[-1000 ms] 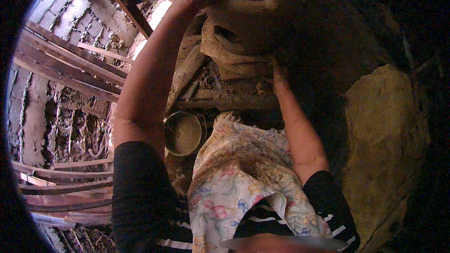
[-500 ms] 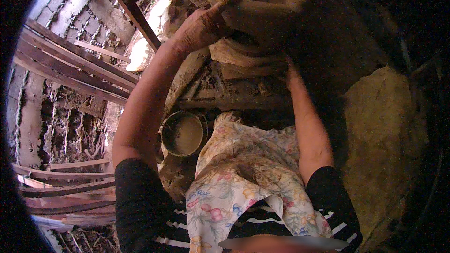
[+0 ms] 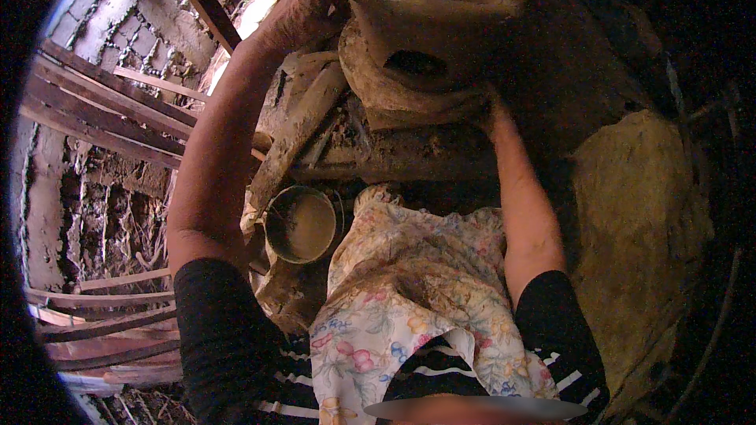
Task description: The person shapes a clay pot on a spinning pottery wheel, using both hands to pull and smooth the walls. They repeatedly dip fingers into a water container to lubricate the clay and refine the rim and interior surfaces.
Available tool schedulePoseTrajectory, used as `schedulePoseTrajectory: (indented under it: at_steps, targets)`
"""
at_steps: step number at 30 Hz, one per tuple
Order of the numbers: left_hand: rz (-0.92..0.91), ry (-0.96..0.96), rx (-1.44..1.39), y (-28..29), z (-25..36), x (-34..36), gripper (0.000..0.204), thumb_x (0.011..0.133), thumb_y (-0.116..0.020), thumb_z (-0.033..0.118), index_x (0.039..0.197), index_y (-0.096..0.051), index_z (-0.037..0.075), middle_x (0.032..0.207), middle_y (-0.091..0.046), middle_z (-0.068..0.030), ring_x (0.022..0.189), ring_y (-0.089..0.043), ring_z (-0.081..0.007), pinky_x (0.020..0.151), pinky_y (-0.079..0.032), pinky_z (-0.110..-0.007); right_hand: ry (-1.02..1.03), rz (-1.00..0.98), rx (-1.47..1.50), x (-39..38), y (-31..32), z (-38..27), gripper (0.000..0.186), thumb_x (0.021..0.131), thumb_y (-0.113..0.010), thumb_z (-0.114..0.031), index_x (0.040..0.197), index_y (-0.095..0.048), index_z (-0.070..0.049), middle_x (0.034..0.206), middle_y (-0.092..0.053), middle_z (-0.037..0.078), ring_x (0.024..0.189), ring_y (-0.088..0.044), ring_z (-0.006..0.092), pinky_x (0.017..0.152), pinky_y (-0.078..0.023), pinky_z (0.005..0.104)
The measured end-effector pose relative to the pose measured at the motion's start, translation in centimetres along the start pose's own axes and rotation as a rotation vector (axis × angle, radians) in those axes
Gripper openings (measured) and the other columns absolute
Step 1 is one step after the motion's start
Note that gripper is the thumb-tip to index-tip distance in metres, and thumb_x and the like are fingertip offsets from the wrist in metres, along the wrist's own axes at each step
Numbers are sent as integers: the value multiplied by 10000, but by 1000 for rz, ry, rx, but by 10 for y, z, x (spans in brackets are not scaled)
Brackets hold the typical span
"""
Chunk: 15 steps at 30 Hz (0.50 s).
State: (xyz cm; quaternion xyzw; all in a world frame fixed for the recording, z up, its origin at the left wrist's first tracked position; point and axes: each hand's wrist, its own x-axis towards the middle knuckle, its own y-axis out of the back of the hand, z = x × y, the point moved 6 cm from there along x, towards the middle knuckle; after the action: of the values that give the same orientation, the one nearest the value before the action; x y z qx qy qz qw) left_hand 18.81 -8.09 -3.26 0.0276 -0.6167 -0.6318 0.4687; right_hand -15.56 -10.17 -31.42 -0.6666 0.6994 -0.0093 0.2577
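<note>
A dim, earthy workspace is shown from above, with a rough block wall (image 3: 67, 16) and bent-looking wooden slats (image 3: 110, 106) lit at the far left and deep shadow at the right. At the top middle, a brown clay vessel (image 3: 457, 39) is seen standing upright on a pale, ragged-edged base (image 3: 365, 71), ahead of the person's lap. Its wide, uneven mouth is turned upward, and a dark oval hole in its wall is turned toward the person. The hole is longer from side to side than from top to bottom. The vessel's centre line is upright; its longest measure cannot be told, since the far rim is cut by the picture's edge.

The left hand (image 3: 319, 12) is held at the vessel's upper left — partly spread, with the index finger stretched along the rim and the thumb apart from it. The right hand (image 3: 492, 114) is set low at the vessel's right side, beside the base; its fingers are lost in shadow, so whether they are spread or closed cannot be told.

Below, a bucket (image 3: 321, 248) with a wire handle is placed left of a mud-stained floral apron (image 3: 425, 267). Black sleeves (image 3: 216, 330) are worn, and a yellowish-brown sheet (image 3: 630, 252) is seen at the right.
</note>
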Motion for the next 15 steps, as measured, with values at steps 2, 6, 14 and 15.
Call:
schedulePoseTrajectory:
  at_steps: [2, 6, 14, 15]
  targets:
    - [31, -42, 108, -5, -5, -3, 729, 737, -598, 55, 1384, -316, 238, 736, -605, -123, 636, -600, -281, 583, -487, -384, -17, 19, -18, -5, -3, -5, 674, 826, -487, -570, 1322, -410, -119, 1311, -446, 97, 1164, -453, 272, 936, -414, 462]
    - [-16, -18, 215, -22, -5, -7, 819, 720, -595, 28, 1420, -244, 265, 796, -610, -135, 649, -597, -272, 601, -488, -365, -18, 64, -117, -12, -4, -12, 681, 827, -482, -569, 1323, -410, -107, 1300, -458, 101, 1156, -460, 273, 928, -426, 451]
    - [-92, 54, -359, -27, 26, -7, 778, 741, -611, 17, 1407, -290, 256, 812, -633, -137, 683, -629, -238, 663, -509, -343, 4, 37, -58, 2, 4, -4, 697, 821, -483, -585, 1321, -412, -104, 1304, -453, 107, 1166, -446, 275, 937, -418, 457]
    - [-126, 47, -359, -23, 23, -5, 769, 745, -614, 21, 1405, -297, 256, 824, -637, -136, 702, -636, -231, 675, -511, -342, -16, 57, -76, 6, 10, -1, 699, 821, -483, -586, 1322, -412, -104, 1309, -448, 110, 1173, -439, 278, 945, -412, 460]
